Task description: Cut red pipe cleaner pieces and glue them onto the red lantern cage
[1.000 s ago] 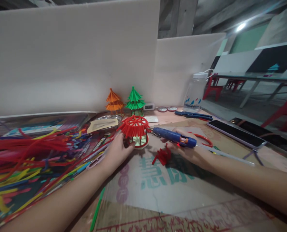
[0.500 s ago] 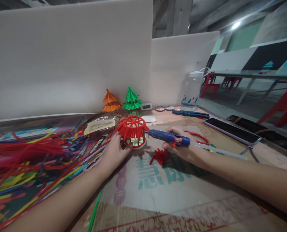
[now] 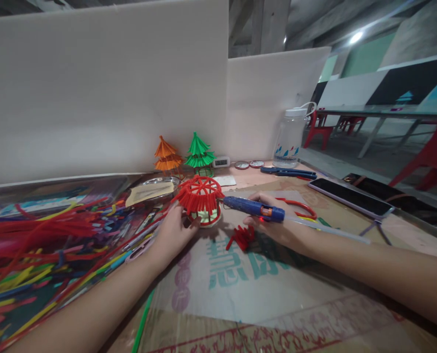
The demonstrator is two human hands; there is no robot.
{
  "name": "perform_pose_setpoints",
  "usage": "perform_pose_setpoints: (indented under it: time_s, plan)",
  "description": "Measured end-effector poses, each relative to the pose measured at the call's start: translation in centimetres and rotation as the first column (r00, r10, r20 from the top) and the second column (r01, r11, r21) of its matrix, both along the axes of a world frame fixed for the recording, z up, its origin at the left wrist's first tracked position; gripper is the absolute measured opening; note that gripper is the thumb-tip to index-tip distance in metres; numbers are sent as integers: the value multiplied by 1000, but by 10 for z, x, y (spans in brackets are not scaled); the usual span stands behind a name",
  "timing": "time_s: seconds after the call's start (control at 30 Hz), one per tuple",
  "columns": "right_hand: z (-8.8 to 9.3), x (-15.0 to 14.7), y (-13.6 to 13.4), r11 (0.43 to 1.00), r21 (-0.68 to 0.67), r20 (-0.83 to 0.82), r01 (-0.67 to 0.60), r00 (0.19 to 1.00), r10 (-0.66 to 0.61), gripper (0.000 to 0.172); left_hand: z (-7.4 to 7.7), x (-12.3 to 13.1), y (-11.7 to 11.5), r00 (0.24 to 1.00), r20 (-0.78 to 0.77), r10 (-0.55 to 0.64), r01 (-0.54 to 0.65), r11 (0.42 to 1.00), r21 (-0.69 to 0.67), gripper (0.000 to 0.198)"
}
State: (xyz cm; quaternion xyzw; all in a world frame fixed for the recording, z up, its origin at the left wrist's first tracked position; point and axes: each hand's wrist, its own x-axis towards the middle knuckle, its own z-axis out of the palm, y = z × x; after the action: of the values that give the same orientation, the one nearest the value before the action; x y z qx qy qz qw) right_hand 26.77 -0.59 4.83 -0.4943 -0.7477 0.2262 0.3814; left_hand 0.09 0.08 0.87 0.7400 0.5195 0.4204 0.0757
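Note:
A small red pavilion model (image 3: 200, 196) made of pipe cleaners stands on a pale round base, its roof a spoked ring with a hanging fringe. My left hand (image 3: 179, 224) is closed on the left side of that model, thumb near the base. In my right hand (image 3: 268, 215) is a blue glue gun (image 3: 253, 207), with a clear glue stick (image 3: 326, 230) out of its back end. The gun's nozzle points left and reaches the right edge of the red fringe; whether it touches is hard to see. Below the gun lies a little pile of short red pipe cleaner pieces (image 3: 243, 237).
Many coloured pipe cleaners (image 3: 38, 245) fill the left side. Behind the model stand an orange pavilion (image 3: 167, 159), a green pavilion (image 3: 199, 154) and a metal dish (image 3: 155, 189). At the right are a water bottle (image 3: 287, 139), blue-handled pliers (image 3: 288, 172) and a phone (image 3: 350, 197).
The whole view has shifted slightly. The glue gun's nozzle stays at the right edge of the red roof, and my left hand keeps its place on the model.

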Motion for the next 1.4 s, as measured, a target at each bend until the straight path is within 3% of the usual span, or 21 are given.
perform_pose_setpoints:
  time_s: [0.63, 1.4]
  plan:
    - [-3, 4, 1, 999, 28, 16, -34, 999, 33, 25, -7, -5, 4, 995, -76, 58, -57, 998, 26, 25]
    - [4, 5, -5, 997, 47, -13, -55, 998, 55, 21, -7, -5, 7, 992, -120, 22, -13, 997, 72, 26]
